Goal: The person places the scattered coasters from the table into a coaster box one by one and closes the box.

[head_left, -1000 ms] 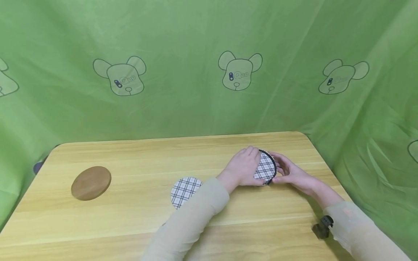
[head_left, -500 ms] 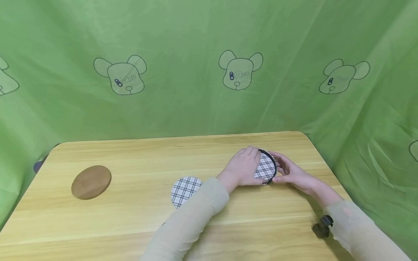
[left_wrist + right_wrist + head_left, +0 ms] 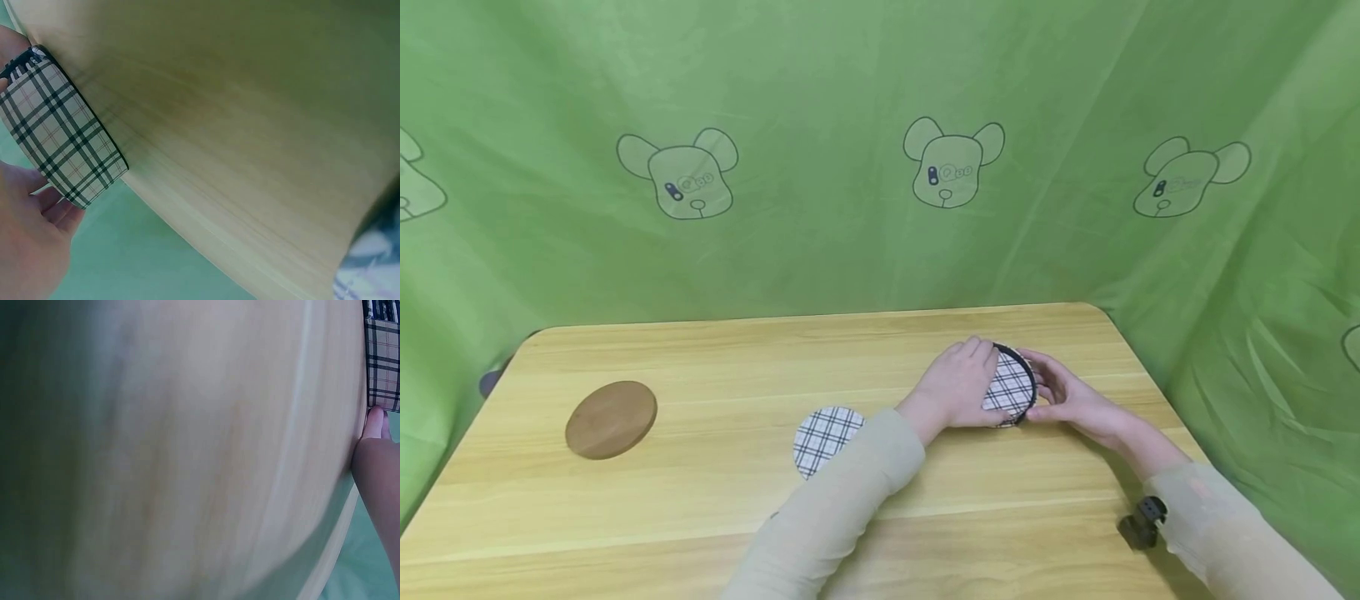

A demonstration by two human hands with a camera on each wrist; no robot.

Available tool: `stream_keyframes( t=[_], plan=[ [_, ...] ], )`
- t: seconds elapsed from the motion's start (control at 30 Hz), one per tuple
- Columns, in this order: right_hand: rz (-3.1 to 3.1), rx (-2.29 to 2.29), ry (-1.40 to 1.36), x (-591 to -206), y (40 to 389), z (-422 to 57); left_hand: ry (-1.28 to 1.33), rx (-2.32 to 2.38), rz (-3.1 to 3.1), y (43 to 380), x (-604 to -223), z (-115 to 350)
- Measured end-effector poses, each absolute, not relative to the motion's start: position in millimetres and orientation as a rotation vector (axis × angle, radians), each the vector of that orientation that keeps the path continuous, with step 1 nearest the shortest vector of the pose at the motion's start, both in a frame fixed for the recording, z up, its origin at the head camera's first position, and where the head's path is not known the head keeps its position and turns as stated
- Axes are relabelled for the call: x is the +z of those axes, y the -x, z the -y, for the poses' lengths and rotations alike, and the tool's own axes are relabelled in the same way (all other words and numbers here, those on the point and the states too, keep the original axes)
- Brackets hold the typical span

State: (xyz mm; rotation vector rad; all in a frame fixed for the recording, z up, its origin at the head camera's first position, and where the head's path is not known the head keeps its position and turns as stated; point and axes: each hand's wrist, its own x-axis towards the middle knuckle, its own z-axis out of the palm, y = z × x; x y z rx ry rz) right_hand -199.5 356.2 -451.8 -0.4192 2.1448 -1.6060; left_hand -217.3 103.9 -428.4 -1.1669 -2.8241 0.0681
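Note:
A round, plaid coaster holder (image 3: 1011,386) with a black rim stands on the right part of the wooden table (image 3: 715,367). My left hand (image 3: 955,385) lies across its left side and grips it, fingers over the far edge and thumb at the near edge. From the right, my right hand (image 3: 1071,407) holds its rim between thumb and curled fingers. In the left wrist view the plaid side wall (image 3: 65,128) shows, with striped edges at one end. What sits inside is mostly hidden. A flat plaid coaster (image 3: 823,437) lies left of the holder, partly under my left sleeve.
A round brown disc (image 3: 612,419) lies on the left part of the table. Green cloth (image 3: 820,233) with bear-head drawings hangs behind and around the table. A small black device (image 3: 1142,522) is strapped at my right wrist.

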Motion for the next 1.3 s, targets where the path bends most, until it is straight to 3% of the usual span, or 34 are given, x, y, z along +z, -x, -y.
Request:
stream_keyframes(
  t=[0.9,1.3],
  plan=[
    [-2.158,-1.588,0.422,-450.7,197.2,-358.2,1.269,0.125,2.750,210.9,-425.6,-93.9],
    [-2.162,-1.593,0.434,-451.5,199.6,-356.8,1.304,0.084,2.722,197.6,-415.4,-69.2]
  ],
)
